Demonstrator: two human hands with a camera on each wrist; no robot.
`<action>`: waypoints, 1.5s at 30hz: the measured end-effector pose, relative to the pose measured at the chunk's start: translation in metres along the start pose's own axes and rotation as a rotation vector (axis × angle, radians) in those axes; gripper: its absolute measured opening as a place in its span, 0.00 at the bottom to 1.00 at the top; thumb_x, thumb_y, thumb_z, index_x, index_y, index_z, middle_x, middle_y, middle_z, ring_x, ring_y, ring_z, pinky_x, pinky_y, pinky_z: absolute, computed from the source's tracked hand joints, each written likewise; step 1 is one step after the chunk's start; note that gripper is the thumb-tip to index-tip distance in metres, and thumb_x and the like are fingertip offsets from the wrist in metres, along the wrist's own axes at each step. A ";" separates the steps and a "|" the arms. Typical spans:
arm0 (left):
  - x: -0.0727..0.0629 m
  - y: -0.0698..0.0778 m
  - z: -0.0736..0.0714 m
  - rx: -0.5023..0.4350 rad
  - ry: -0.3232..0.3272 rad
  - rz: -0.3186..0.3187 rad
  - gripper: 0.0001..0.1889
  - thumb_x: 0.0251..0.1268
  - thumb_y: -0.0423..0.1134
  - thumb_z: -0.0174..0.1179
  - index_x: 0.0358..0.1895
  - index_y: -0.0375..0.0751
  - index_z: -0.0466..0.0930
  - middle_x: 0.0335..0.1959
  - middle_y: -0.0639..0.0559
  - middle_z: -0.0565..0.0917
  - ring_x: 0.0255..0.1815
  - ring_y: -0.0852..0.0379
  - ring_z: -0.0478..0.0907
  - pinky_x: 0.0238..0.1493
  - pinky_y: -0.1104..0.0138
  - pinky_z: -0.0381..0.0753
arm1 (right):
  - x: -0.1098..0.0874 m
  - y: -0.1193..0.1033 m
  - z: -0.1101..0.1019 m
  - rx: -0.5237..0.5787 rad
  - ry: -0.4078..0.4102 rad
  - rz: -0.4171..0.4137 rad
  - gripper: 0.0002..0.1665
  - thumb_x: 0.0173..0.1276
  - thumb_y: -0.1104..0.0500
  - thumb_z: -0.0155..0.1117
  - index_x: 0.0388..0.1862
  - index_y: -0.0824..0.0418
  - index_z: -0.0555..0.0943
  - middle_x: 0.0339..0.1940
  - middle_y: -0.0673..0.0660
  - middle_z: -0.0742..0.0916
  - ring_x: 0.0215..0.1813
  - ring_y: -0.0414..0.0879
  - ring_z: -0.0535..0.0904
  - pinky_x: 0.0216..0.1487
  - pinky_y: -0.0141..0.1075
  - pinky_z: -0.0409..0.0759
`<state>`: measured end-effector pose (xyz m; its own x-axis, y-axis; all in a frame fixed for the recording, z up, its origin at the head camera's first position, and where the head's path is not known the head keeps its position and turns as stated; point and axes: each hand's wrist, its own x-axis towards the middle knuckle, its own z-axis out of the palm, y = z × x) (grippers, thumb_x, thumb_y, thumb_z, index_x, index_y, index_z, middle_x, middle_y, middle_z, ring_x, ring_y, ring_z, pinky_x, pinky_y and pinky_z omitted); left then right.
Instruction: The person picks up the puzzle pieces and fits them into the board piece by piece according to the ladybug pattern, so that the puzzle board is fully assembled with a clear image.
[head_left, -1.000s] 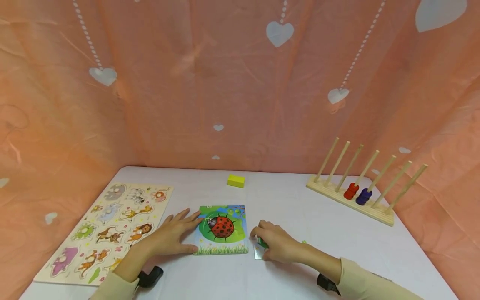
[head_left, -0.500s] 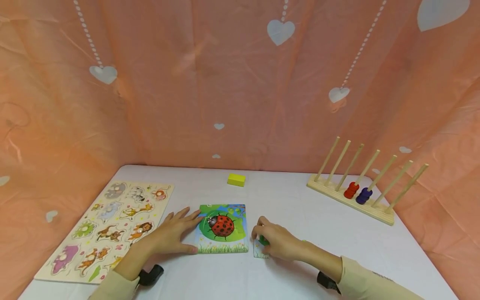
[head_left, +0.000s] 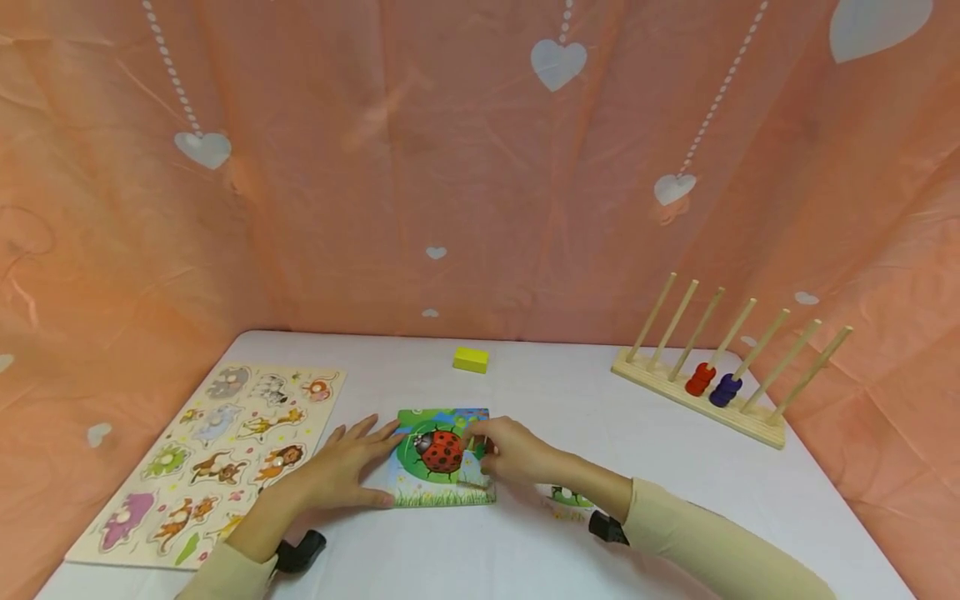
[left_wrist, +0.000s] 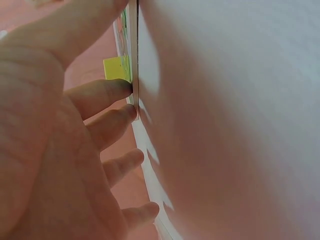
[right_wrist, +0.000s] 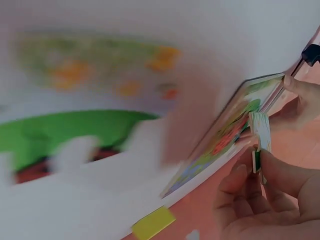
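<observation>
A square ladybug puzzle board [head_left: 431, 500] lies flat in the middle of the white table. My left hand [head_left: 341, 475] is spread at its left side, with straight fingers touching the edge. In the left wrist view two fingertips [left_wrist: 129, 111] meet the board's thin side. Over the board's right part, my right hand [head_left: 521, 454] pinches a jigsaw piece [right_wrist: 260, 127] between thumb and fingers; it is printed with grass and some green, and is tilted up from the board. Loose jigsaw pieces [right_wrist: 70, 132], green with red bits and flowers, lie under my right forearm, partly hidden in the head view.
An animal peg puzzle [head_left: 247, 442] covers the table's left side. A yellow block [head_left: 471, 360] sits behind the ladybug board. At the back right stands a wooden rod rack [head_left: 690, 398] with red beads [head_left: 701, 379] and dark blue beads [head_left: 725, 390]. Pink curtains surround the table.
My right hand has lifted the jigsaw piece from the table right of the board and carried it left over the board. Loose pieces now show beneath the forearm. My left hand has stayed put.
</observation>
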<state>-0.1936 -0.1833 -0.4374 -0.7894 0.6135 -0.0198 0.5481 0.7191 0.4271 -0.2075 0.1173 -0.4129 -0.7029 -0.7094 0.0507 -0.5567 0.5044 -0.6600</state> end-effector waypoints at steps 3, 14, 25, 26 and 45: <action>0.000 0.000 0.000 0.001 0.001 -0.002 0.49 0.50 0.65 0.70 0.72 0.36 0.69 0.75 0.37 0.63 0.75 0.26 0.50 0.63 0.24 0.46 | 0.016 -0.009 0.008 0.005 0.007 -0.002 0.20 0.58 0.81 0.63 0.47 0.67 0.82 0.39 0.55 0.85 0.36 0.42 0.78 0.36 0.28 0.77; 0.000 -0.001 0.000 -0.007 0.011 -0.006 0.50 0.50 0.65 0.70 0.72 0.37 0.69 0.75 0.38 0.63 0.75 0.26 0.50 0.62 0.23 0.46 | 0.046 -0.031 0.034 -0.062 0.039 0.020 0.17 0.59 0.79 0.65 0.43 0.62 0.84 0.35 0.52 0.87 0.30 0.34 0.73 0.34 0.24 0.74; -0.001 -0.001 0.001 -0.029 0.006 -0.004 0.49 0.51 0.65 0.69 0.72 0.37 0.68 0.76 0.37 0.63 0.76 0.26 0.50 0.62 0.23 0.45 | 0.053 -0.028 0.042 0.120 0.089 0.125 0.11 0.59 0.76 0.70 0.38 0.66 0.84 0.31 0.53 0.87 0.30 0.35 0.80 0.36 0.24 0.79; -0.001 -0.001 0.000 -0.030 0.006 -0.003 0.49 0.51 0.65 0.69 0.72 0.37 0.68 0.76 0.37 0.63 0.76 0.26 0.50 0.62 0.23 0.45 | 0.054 -0.028 0.042 0.138 0.096 0.132 0.11 0.58 0.77 0.70 0.38 0.67 0.84 0.30 0.54 0.87 0.30 0.35 0.80 0.36 0.25 0.79; 0.000 0.000 0.000 -0.024 0.005 0.006 0.48 0.52 0.63 0.70 0.72 0.36 0.68 0.76 0.38 0.63 0.75 0.26 0.51 0.62 0.23 0.47 | 0.049 -0.029 0.051 -0.194 0.048 0.141 0.23 0.52 0.57 0.82 0.46 0.60 0.86 0.24 0.42 0.79 0.28 0.32 0.71 0.30 0.25 0.71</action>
<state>-0.1936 -0.1839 -0.4374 -0.7878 0.6158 -0.0130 0.5457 0.7076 0.4490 -0.2031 0.0421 -0.4294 -0.7975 -0.6033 0.0066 -0.5228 0.6855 -0.5067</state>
